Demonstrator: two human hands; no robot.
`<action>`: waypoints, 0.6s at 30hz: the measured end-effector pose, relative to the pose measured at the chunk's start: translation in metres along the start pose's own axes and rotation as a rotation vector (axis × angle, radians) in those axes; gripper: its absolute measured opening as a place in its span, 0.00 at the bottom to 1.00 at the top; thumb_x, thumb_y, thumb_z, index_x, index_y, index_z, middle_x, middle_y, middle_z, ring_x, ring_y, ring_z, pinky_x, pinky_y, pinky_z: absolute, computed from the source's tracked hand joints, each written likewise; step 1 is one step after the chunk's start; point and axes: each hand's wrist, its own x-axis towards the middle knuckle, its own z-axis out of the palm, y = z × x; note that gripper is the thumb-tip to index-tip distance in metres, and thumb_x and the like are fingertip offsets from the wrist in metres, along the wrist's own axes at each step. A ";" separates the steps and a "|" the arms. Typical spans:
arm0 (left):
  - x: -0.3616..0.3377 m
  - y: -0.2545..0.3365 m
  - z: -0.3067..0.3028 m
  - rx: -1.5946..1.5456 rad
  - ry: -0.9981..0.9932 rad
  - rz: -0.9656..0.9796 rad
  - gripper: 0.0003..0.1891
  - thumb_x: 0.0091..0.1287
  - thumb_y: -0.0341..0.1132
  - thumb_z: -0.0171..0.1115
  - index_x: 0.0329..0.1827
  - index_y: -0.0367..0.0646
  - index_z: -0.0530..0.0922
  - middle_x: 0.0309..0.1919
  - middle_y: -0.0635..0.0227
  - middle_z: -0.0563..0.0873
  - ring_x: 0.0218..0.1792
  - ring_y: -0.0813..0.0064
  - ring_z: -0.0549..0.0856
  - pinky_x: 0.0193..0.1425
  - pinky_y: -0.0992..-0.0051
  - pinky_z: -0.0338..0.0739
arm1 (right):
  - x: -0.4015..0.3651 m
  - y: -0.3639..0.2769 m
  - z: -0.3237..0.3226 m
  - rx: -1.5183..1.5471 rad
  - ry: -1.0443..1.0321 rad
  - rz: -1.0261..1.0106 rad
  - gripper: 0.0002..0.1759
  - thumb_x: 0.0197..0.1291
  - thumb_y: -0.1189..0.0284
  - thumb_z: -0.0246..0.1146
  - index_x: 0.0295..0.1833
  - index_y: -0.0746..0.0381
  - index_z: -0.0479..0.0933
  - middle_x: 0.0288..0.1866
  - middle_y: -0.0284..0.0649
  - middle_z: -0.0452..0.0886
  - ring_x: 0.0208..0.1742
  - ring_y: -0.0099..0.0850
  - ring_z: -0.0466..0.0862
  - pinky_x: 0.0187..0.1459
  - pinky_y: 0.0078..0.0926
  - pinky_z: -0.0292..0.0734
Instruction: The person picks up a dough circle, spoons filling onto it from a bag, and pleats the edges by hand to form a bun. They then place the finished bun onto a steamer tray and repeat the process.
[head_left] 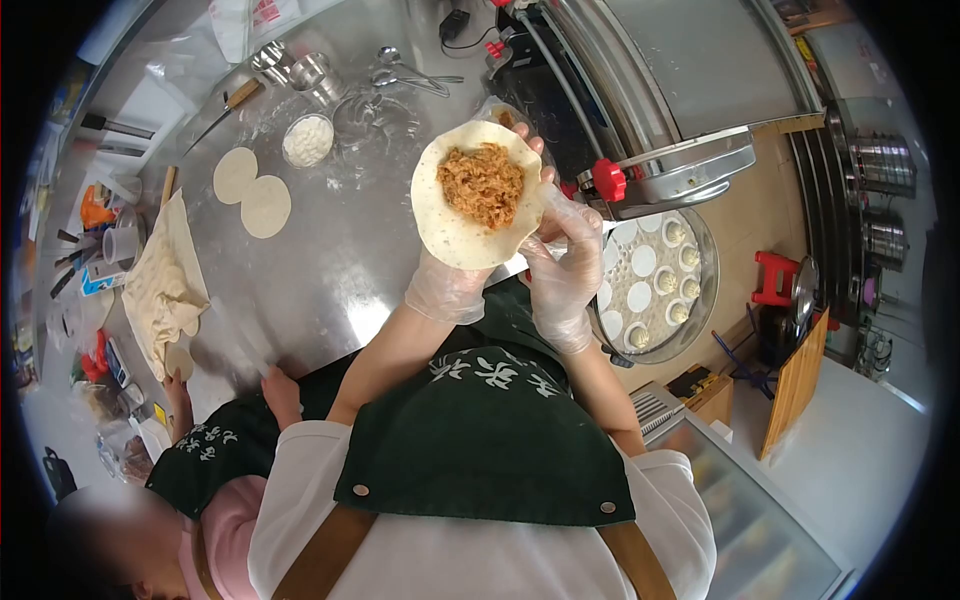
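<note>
- Left on the bench (330, 270), two rolled wrappers (265, 207) lie flat, not yet filled.
- Your left hand (447, 290) has its grip closed under the filled wrapper (440, 220), held above the bench edge. Shredded filling (483, 183) is heaped at the centre and the rim is unpleated.
- Your right hand (562, 275) pinches its right edge.
- The steamer tray (714, 262) holds several shaped buns (677, 312); other spots are bare.

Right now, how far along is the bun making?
Done: several buns sit in the steamer. In hand: the left hand holds a filled wrapper, the right hand at its edge, not yet pleated. Left: empty liners in the steamer, two bare rounds and dough on the table.
</note>
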 end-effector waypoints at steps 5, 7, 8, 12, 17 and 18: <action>0.002 0.001 -0.001 0.042 -0.039 0.010 0.28 0.80 0.46 0.44 0.77 0.41 0.63 0.76 0.51 0.66 0.76 0.52 0.68 0.81 0.50 0.63 | -0.001 0.003 -0.003 -0.023 -0.033 0.095 0.29 0.49 0.93 0.69 0.58 0.62 0.79 0.46 0.40 0.81 0.38 0.26 0.79 0.41 0.23 0.79; 0.001 0.001 0.003 0.064 -0.037 0.021 0.27 0.80 0.45 0.45 0.77 0.41 0.63 0.76 0.51 0.66 0.75 0.53 0.68 0.80 0.51 0.64 | 0.001 -0.001 -0.001 -0.001 -0.009 0.098 0.27 0.47 0.92 0.68 0.54 0.62 0.83 0.42 0.41 0.81 0.39 0.30 0.82 0.43 0.26 0.80; 0.000 0.000 0.005 0.062 -0.017 0.020 0.27 0.80 0.45 0.45 0.77 0.41 0.63 0.76 0.51 0.66 0.75 0.53 0.68 0.80 0.51 0.64 | 0.006 -0.003 0.000 -0.048 -0.002 0.030 0.26 0.47 0.92 0.68 0.54 0.62 0.83 0.42 0.41 0.82 0.40 0.30 0.83 0.43 0.26 0.80; 0.002 -0.002 0.002 0.065 0.019 0.012 0.27 0.80 0.45 0.46 0.77 0.42 0.63 0.75 0.51 0.68 0.74 0.53 0.70 0.80 0.51 0.65 | 0.015 -0.007 0.002 -0.159 0.030 -0.093 0.22 0.49 0.92 0.68 0.50 0.63 0.84 0.45 0.45 0.84 0.42 0.33 0.86 0.43 0.25 0.81; 0.003 -0.004 -0.001 -0.015 0.000 0.008 0.27 0.80 0.44 0.47 0.77 0.42 0.63 0.73 0.53 0.71 0.72 0.54 0.73 0.77 0.55 0.71 | 0.014 -0.021 0.002 -0.138 0.033 0.057 0.19 0.50 0.91 0.68 0.47 0.62 0.84 0.46 0.45 0.87 0.36 0.30 0.85 0.36 0.23 0.80; 0.003 -0.004 -0.002 -0.058 0.001 -0.013 0.27 0.80 0.45 0.47 0.77 0.43 0.63 0.73 0.53 0.70 0.72 0.54 0.72 0.77 0.55 0.71 | 0.016 -0.024 0.000 -0.121 0.021 0.080 0.19 0.50 0.91 0.68 0.46 0.62 0.83 0.46 0.44 0.87 0.35 0.29 0.85 0.34 0.23 0.80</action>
